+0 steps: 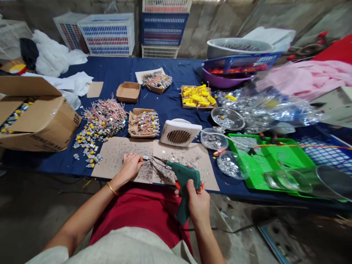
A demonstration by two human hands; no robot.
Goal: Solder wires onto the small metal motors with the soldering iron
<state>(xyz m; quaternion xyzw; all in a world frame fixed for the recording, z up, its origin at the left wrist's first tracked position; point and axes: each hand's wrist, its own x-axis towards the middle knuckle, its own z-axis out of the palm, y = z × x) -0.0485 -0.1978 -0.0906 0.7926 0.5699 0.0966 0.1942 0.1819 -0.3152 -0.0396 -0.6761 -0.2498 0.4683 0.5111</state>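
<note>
My left hand (131,165) rests over the cardboard sheet (110,150), its fingers closed on a small motor (145,158) whose silver end points right. My right hand (196,200) is wrapped round the handle of a green soldering gun (187,176) with orange parts. The gun's thin tip (158,158) points left, a short way from the motor and seemingly apart from it. Dark specks and scraps lie scattered on the cardboard. Just beyond stands a small white fan (180,132). Left of the cardboard, several loose motors (88,145) lie beside a heap of wired motors (106,113).
A carton of motors (41,124) stands at the left. Small cardboard trays hold wired motors (144,123) and yellow parts (198,96). Bowls of metal pieces (214,140) and a green basket (286,156) sit to the right. Stacked crates (165,29) stand behind the table.
</note>
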